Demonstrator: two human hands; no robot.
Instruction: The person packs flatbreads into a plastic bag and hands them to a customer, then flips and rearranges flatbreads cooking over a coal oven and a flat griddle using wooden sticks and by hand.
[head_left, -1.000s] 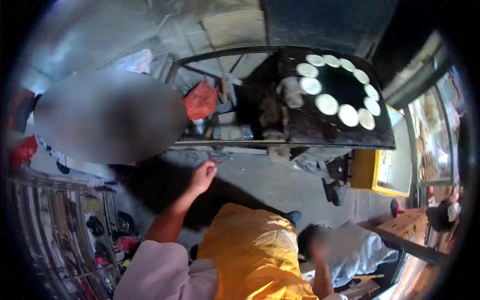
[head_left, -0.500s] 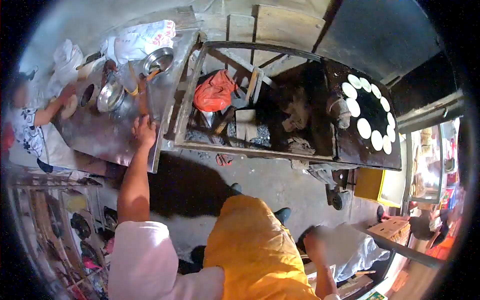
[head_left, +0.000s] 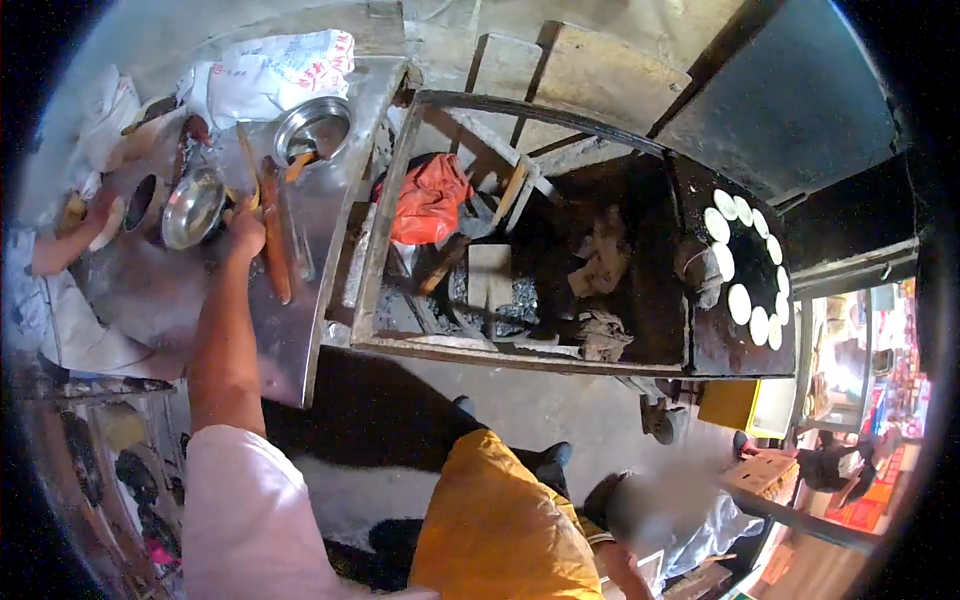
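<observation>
My left hand (head_left: 246,230) is over the metal counter (head_left: 250,340), fingers curled beside the right rim of a shiny metal bowl (head_left: 193,207). A yellowish handle-like piece (head_left: 232,194) shows at the fingertips; what they grip is mostly hidden. Just right of the hand lies a wooden rolling pin (head_left: 276,235), apart from it. A thin wooden stick (head_left: 247,155) lies above. Further up is a wide steel bowl (head_left: 313,130) with an orange-brown utensil end (head_left: 298,166) at its edge. At the bottom right, what seems to be my right forearm (head_left: 622,572) shows; its fingers cannot be made out.
A co-worker's hand (head_left: 100,222) holds pale dough at the counter's left. Right of the counter, an open frame holds a red plastic bag (head_left: 432,200). Pale rounds ring a dark griddle (head_left: 762,280). A person in grey (head_left: 705,535) is low at right.
My left hand has left the rolling pin's lower end and moved up and left to the metal bowl's rim, its fingers now curled. The forearm at bottom right has dropped lower.
</observation>
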